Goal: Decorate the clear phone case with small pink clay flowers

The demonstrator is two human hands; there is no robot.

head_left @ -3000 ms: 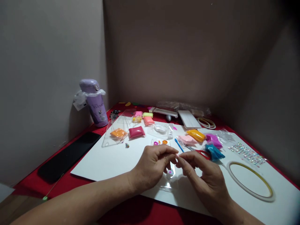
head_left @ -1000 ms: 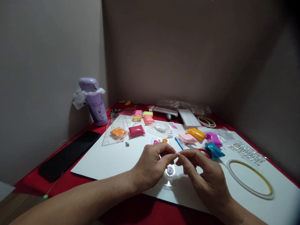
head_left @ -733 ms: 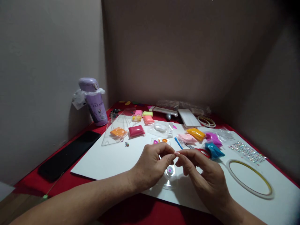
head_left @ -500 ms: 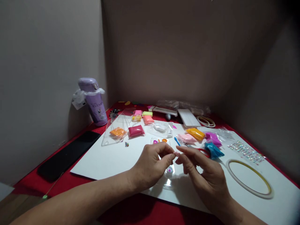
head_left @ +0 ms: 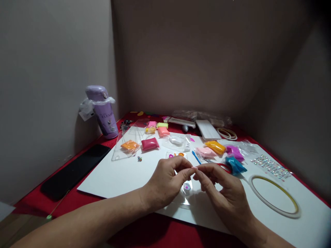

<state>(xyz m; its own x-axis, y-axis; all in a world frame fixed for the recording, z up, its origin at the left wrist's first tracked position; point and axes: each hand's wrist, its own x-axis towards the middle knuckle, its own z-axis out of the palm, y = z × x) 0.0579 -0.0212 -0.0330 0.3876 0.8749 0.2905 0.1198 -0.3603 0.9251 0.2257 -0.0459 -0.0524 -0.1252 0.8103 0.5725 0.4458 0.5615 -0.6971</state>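
My left hand (head_left: 169,181) and my right hand (head_left: 223,194) meet fingertip to fingertip above a white board (head_left: 121,175). Both pinch a tiny pale pink bit (head_left: 194,168) between thumb and fingers; it is too small to name. Under the hands lies a clear plastic case (head_left: 186,201) with a small purple and white decoration (head_left: 187,187) on it. Small packets of coloured clay lie beyond the hands: orange (head_left: 130,145), dark pink (head_left: 150,143), yellow-orange (head_left: 216,147), purple (head_left: 234,153) and blue (head_left: 234,165).
A purple bottle (head_left: 103,112) stands at the left wall. A black flat case (head_left: 74,170) lies on the red tablecloth (head_left: 144,232). A tape ring (head_left: 274,199) and a sheet of gem stickers (head_left: 271,167) lie at the right. A blue tool (head_left: 196,157) and red-handled scissors (head_left: 224,167) rest behind my hands.
My hands stay together and the fingers shift slightly while working the tiny bit; the right fingers curl in a little more. Nothing else has moved.
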